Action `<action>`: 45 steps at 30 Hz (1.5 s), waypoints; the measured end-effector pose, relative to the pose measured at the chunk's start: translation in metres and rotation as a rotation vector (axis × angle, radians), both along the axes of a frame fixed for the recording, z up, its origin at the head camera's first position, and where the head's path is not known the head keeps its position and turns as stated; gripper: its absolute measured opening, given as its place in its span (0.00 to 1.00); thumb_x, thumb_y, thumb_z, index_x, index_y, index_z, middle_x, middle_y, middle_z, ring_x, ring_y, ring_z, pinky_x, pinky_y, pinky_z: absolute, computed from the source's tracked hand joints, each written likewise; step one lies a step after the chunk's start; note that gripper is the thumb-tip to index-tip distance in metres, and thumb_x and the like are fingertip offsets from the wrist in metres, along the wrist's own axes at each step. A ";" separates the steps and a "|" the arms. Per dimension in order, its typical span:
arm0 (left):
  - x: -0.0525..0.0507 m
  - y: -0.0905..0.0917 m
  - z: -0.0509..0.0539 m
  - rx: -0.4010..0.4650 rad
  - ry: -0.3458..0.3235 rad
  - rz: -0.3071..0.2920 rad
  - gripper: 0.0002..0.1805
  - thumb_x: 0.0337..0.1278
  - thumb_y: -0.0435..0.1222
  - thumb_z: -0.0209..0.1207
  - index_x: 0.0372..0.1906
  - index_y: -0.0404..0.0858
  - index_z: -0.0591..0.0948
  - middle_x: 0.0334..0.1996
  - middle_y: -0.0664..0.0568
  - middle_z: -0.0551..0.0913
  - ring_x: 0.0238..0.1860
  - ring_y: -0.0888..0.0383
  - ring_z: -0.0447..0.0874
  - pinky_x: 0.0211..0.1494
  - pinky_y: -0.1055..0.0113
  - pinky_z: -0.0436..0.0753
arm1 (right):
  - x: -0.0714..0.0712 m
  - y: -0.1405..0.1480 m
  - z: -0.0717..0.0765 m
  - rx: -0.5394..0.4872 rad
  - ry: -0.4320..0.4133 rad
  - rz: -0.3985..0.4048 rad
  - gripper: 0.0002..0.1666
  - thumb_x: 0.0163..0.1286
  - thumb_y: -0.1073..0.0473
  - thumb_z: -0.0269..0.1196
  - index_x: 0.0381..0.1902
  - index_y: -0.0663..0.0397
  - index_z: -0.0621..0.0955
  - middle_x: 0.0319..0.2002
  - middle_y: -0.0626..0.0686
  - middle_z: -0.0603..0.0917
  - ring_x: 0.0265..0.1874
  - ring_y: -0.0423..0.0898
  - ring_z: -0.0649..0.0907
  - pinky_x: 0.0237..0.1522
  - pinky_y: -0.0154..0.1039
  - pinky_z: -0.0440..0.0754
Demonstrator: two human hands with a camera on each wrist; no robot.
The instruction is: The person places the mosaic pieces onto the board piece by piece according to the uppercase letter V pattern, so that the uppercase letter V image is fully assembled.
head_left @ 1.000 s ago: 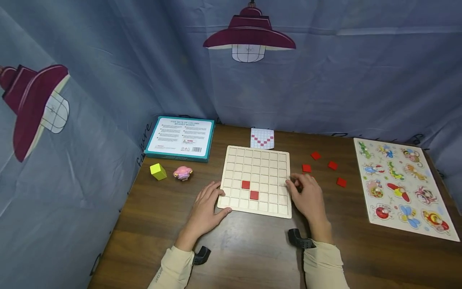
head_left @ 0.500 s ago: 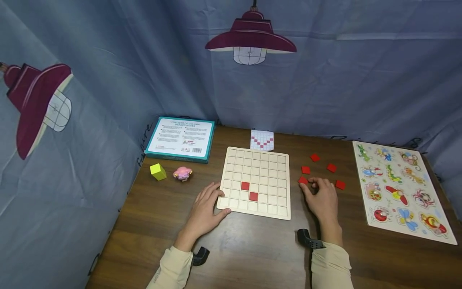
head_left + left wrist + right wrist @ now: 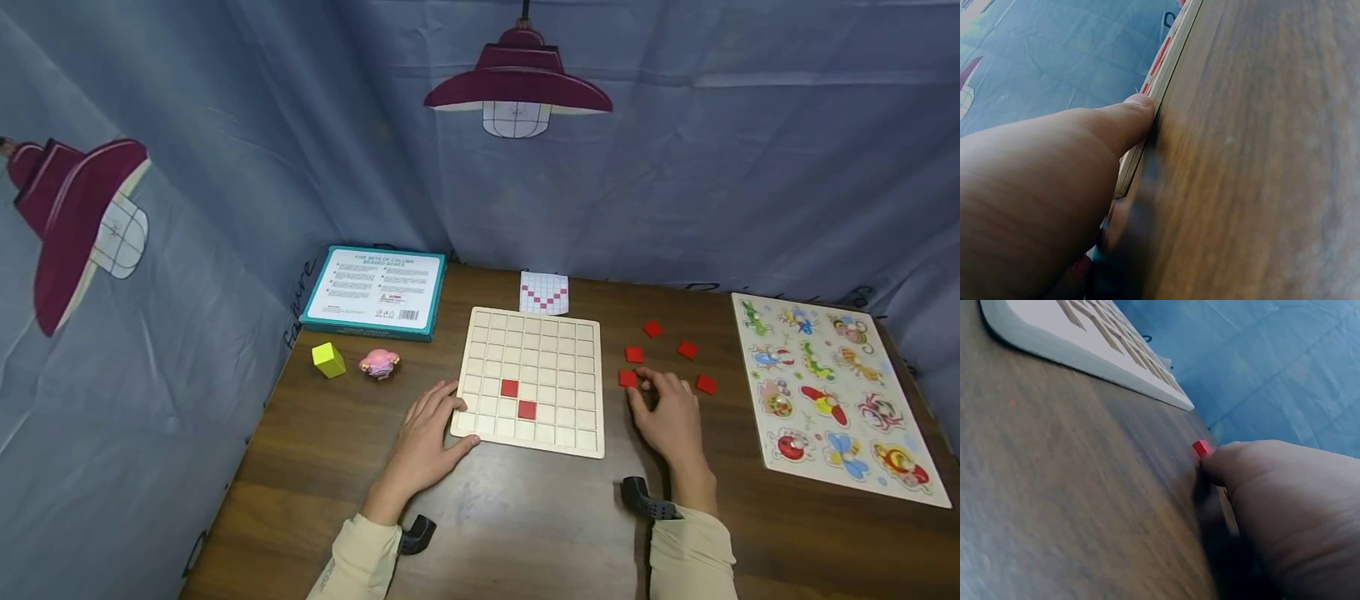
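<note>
Seven red tiles (image 3: 633,355): two on one board (image 3: 555,358), five on counter (image 3: 525,517). One pattern card (image 3: 543,293), one box (image 3: 375,287), one yellow block (image 3: 328,360), one pink toy (image 3: 379,363). One picture sheet (image 3: 800,381), twelve animal pictures (image 3: 847,452). One left hand (image 3: 427,429), one right hand (image 3: 671,421). Two printed lamps (image 3: 517,90).

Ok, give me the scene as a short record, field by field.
left hand: touches the grid board around its near-left corner
right hand: fingertips at a red tile; pinch or touch unclear
tiles on board: two, diagonal neighbors
loose tiles: five, right of board, including that one
pattern card: behind board, red V
far left: teal box, yellow cube, pink figure
</note>
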State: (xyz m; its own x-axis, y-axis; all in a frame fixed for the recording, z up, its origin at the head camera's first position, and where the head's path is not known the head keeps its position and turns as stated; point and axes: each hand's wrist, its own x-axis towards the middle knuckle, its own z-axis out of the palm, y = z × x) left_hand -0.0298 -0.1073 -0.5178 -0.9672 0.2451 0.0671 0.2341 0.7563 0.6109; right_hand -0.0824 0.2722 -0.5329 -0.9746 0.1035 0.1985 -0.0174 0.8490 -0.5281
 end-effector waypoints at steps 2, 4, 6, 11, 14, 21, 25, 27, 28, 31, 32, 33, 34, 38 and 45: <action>0.000 -0.001 -0.001 -0.004 -0.012 0.000 0.25 0.59 0.52 0.69 0.54 0.45 0.76 0.76 0.48 0.68 0.79 0.44 0.60 0.79 0.39 0.59 | 0.001 0.000 0.000 -0.005 -0.008 -0.001 0.21 0.68 0.58 0.68 0.55 0.63 0.81 0.39 0.62 0.81 0.44 0.62 0.75 0.50 0.59 0.67; 0.000 -0.001 -0.001 0.000 -0.019 -0.001 0.25 0.59 0.52 0.69 0.54 0.44 0.76 0.76 0.48 0.68 0.79 0.44 0.59 0.79 0.39 0.59 | 0.001 0.000 0.000 -0.008 -0.017 -0.007 0.21 0.68 0.57 0.69 0.55 0.63 0.81 0.39 0.62 0.81 0.44 0.62 0.75 0.50 0.59 0.67; -0.001 -0.001 -0.001 0.002 -0.022 -0.002 0.25 0.59 0.52 0.69 0.54 0.44 0.76 0.76 0.48 0.68 0.79 0.44 0.59 0.79 0.39 0.59 | 0.001 -0.001 0.000 -0.013 -0.026 -0.011 0.20 0.69 0.56 0.69 0.53 0.63 0.82 0.38 0.61 0.81 0.44 0.61 0.75 0.51 0.59 0.67; -0.002 -0.001 0.001 0.000 -0.020 -0.010 0.25 0.59 0.52 0.69 0.55 0.44 0.76 0.76 0.48 0.67 0.80 0.45 0.59 0.79 0.40 0.59 | 0.001 -0.001 0.000 0.003 0.003 0.006 0.18 0.70 0.57 0.68 0.50 0.64 0.82 0.36 0.60 0.80 0.43 0.61 0.76 0.47 0.56 0.67; -0.002 -0.001 0.001 -0.001 -0.022 -0.014 0.25 0.60 0.53 0.69 0.55 0.44 0.76 0.76 0.48 0.67 0.80 0.45 0.59 0.80 0.40 0.59 | 0.002 -0.003 0.000 -0.010 0.029 0.015 0.16 0.70 0.58 0.67 0.49 0.65 0.81 0.35 0.60 0.79 0.42 0.61 0.76 0.44 0.53 0.66; -0.002 -0.001 0.000 0.003 -0.022 -0.010 0.25 0.59 0.52 0.69 0.54 0.44 0.76 0.76 0.48 0.68 0.80 0.45 0.59 0.79 0.40 0.59 | 0.001 -0.011 0.001 -0.071 0.039 0.010 0.16 0.71 0.59 0.66 0.49 0.67 0.80 0.36 0.61 0.78 0.42 0.61 0.76 0.44 0.52 0.64; -0.002 -0.002 0.000 0.005 -0.015 -0.009 0.25 0.59 0.52 0.69 0.54 0.44 0.76 0.76 0.47 0.68 0.79 0.44 0.59 0.79 0.39 0.59 | 0.000 -0.013 0.002 -0.103 0.059 -0.008 0.16 0.70 0.61 0.67 0.49 0.67 0.80 0.35 0.61 0.77 0.42 0.61 0.75 0.47 0.54 0.65; -0.002 -0.002 0.001 0.001 -0.015 -0.010 0.25 0.59 0.52 0.69 0.54 0.44 0.76 0.76 0.47 0.68 0.79 0.44 0.60 0.79 0.39 0.60 | 0.000 -0.014 0.002 -0.113 0.075 -0.007 0.16 0.69 0.62 0.68 0.48 0.68 0.80 0.34 0.61 0.77 0.40 0.60 0.74 0.48 0.54 0.66; -0.002 -0.002 0.001 -0.001 -0.010 -0.012 0.25 0.59 0.52 0.69 0.54 0.44 0.76 0.76 0.47 0.68 0.79 0.43 0.60 0.78 0.38 0.60 | 0.000 -0.014 0.001 -0.121 0.084 -0.003 0.16 0.68 0.62 0.69 0.48 0.68 0.80 0.34 0.61 0.76 0.40 0.59 0.74 0.47 0.53 0.66; -0.001 -0.001 0.001 -0.005 -0.014 -0.010 0.25 0.59 0.52 0.69 0.54 0.44 0.77 0.76 0.47 0.68 0.79 0.44 0.60 0.78 0.38 0.60 | -0.001 -0.016 0.000 -0.142 0.110 0.018 0.16 0.66 0.63 0.70 0.47 0.67 0.80 0.33 0.60 0.76 0.38 0.57 0.74 0.45 0.49 0.66; -0.001 -0.001 0.002 -0.005 -0.016 -0.008 0.25 0.59 0.52 0.69 0.54 0.44 0.77 0.76 0.48 0.68 0.79 0.44 0.60 0.78 0.38 0.60 | -0.001 -0.017 0.000 -0.148 0.116 0.027 0.16 0.66 0.63 0.70 0.48 0.67 0.80 0.33 0.60 0.77 0.38 0.56 0.74 0.44 0.47 0.66; 0.000 -0.001 0.002 -0.005 -0.018 -0.007 0.25 0.58 0.52 0.69 0.54 0.44 0.77 0.76 0.48 0.68 0.79 0.44 0.60 0.78 0.38 0.60 | -0.001 -0.017 0.000 -0.155 0.121 0.036 0.16 0.66 0.63 0.71 0.48 0.66 0.80 0.33 0.59 0.77 0.38 0.55 0.74 0.43 0.45 0.65; 0.000 -0.001 0.002 -0.005 -0.021 -0.005 0.25 0.58 0.52 0.70 0.54 0.44 0.77 0.76 0.48 0.68 0.79 0.44 0.60 0.78 0.38 0.60 | -0.001 -0.018 -0.001 -0.162 0.125 0.041 0.16 0.65 0.63 0.71 0.48 0.66 0.80 0.33 0.59 0.77 0.38 0.54 0.73 0.42 0.43 0.65; 0.002 -0.001 0.002 -0.009 -0.032 0.002 0.26 0.58 0.52 0.70 0.55 0.44 0.77 0.76 0.48 0.68 0.79 0.45 0.59 0.79 0.38 0.60 | 0.000 -0.022 0.000 -0.178 0.130 0.043 0.16 0.65 0.63 0.71 0.48 0.65 0.81 0.33 0.58 0.77 0.38 0.52 0.73 0.41 0.40 0.64; 0.000 0.000 0.001 -0.002 0.009 -0.001 0.25 0.58 0.51 0.70 0.54 0.43 0.77 0.75 0.45 0.69 0.78 0.43 0.61 0.78 0.38 0.61 | -0.006 -0.037 0.010 -0.185 0.132 0.061 0.16 0.65 0.63 0.72 0.47 0.65 0.81 0.33 0.57 0.77 0.38 0.51 0.72 0.42 0.41 0.63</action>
